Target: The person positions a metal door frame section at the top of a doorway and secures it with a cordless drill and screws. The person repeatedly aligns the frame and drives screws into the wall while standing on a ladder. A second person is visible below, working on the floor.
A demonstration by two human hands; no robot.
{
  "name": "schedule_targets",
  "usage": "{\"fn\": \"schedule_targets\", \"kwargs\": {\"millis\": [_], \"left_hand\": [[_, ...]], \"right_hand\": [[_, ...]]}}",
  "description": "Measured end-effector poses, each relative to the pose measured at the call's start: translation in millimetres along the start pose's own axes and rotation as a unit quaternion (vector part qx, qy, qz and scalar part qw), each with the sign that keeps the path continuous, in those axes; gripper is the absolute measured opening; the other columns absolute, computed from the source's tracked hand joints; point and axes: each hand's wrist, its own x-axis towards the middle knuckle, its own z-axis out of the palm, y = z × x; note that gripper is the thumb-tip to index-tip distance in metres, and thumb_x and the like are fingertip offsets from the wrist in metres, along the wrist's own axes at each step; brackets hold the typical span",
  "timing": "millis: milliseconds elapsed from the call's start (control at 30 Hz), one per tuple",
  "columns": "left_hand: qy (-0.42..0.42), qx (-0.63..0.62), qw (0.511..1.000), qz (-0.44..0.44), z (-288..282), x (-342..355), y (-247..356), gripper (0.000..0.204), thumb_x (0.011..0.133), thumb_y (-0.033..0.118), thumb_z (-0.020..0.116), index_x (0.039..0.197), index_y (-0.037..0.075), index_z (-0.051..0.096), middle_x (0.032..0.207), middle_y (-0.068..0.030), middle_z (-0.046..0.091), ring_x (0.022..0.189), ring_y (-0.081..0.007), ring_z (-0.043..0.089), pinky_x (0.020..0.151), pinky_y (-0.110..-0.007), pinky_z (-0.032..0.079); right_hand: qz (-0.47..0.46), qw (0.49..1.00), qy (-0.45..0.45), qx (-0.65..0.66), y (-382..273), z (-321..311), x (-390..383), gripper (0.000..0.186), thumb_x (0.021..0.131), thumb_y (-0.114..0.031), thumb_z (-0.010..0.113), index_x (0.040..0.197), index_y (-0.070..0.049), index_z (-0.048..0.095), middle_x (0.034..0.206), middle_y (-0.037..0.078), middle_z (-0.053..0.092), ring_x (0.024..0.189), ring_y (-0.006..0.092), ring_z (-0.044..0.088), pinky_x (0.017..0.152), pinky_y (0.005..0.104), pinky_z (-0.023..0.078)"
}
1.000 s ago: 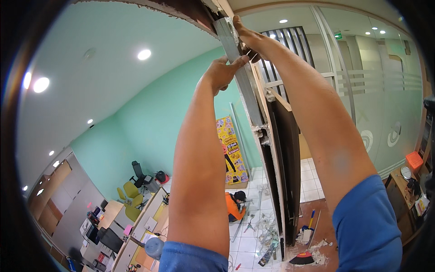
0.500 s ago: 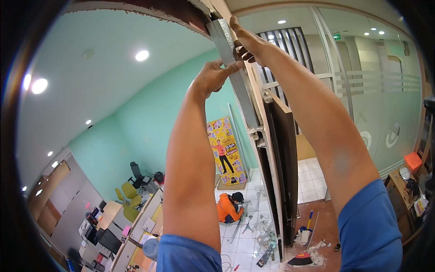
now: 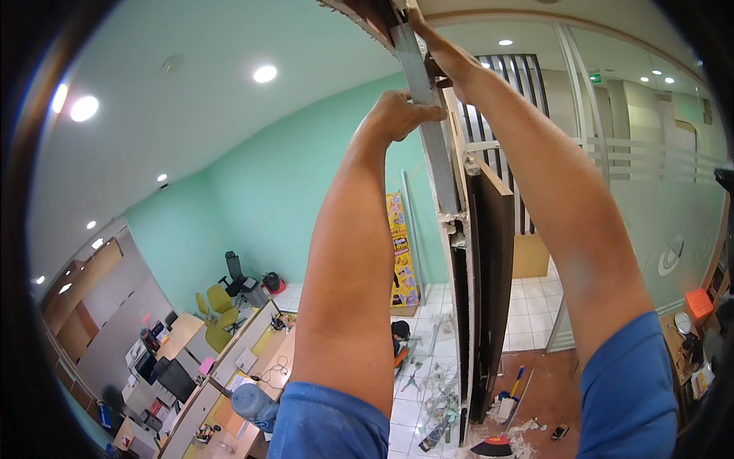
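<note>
A grey metal stud (image 3: 437, 164) stands upright in the end of the opened partition, beneath the broken edge at the top. Both my arms are raised to its upper part. My left hand (image 3: 394, 116) grips the stud from the left, with the thumb laid across its face and the fingers partly hidden. Higher up, on the right side, my right hand (image 3: 457, 70) holds the stud's edge, its thumb pointing upward and its curled fingers partly covered by the stud. Below the stud, the partition's end shows a broken, crumbly patch (image 3: 454, 227).
A dark panel (image 3: 491, 283) stands right of the partition. Debris (image 3: 442, 405), a broom head (image 3: 492, 447) and a phone-like object (image 3: 560, 432) lie on the floor. A crouching co-worker (image 3: 400, 333) is mostly hidden behind my left arm. Desks (image 3: 264, 344) stand left, a glass wall (image 3: 650, 206) right.
The view has shifted, so the stud and both hands appear farther right. My hands keep their places on the stud. My left arm now covers most of the co-worker and part of the yellow banner.
</note>
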Motion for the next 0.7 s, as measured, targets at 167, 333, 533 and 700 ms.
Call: {"fn": "schedule_targets", "kwargs": {"millis": [167,333,533,700], "left_hand": [[0.021,0.003,0.999,0.04,5.3,-7.7,0.5,0.048,0.073,0.039,0.081,0.106,0.005,0.075,0.073,-0.0025,0.059,0.053,-0.0112,0.043,0.047,-0.03,0.035],[0.036,0.003,0.998,0.054,4.7,-16.2,0.4,0.044,0.078,0.032,0.079,0.107,0.0,0.075,0.085,-0.0098,0.07,0.075,-0.019,0.064,0.069,-0.036,0.051],[0.056,0.013,0.997,0.057,8.2,-19.8,0.1,0.04,0.076,0.03,0.079,0.099,-0.004,0.075,0.084,-0.0132,0.072,0.076,-0.0214,0.067,0.074,-0.036,0.054],[0.052,0.061,0.995,0.063,10.9,-20.4,-1.0,0.048,0.08,0.037,0.08,0.109,-0.001,0.074,0.094,-0.0135,0.073,0.086,-0.0242,0.068,0.081,-0.038,0.053]], "right_hand": [[-0.016,0.992,0.027,0.124,3.9,10.2,8.2,0.104,0.071,-0.099,0.042,0.123,-0.012,0.067,0.108,0.013,0.064,0.103,0.0221,0.058,0.095,0.0458,0.044],[0.048,0.988,0.015,0.145,-1.8,5.7,9.2,0.104,0.07,-0.1,0.039,0.108,-0.009,0.072,0.094,0.011,0.068,0.09,0.0197,0.06,0.087,0.0407,0.047],[0.048,0.967,0.014,0.25,-5.8,13.6,-0.4,0.098,0.076,-0.095,0.043,0.104,-0.006,0.072,0.09,0.01,0.069,0.081,0.0196,0.062,0.08,0.0401,0.051],[0.035,0.967,0.028,0.252,1.5,15.4,-0.8,0.089,0.083,-0.088,0.045,0.113,-0.008,0.069,0.093,0.009,0.068,0.083,0.0194,0.063,0.079,0.0388,0.052]]}}
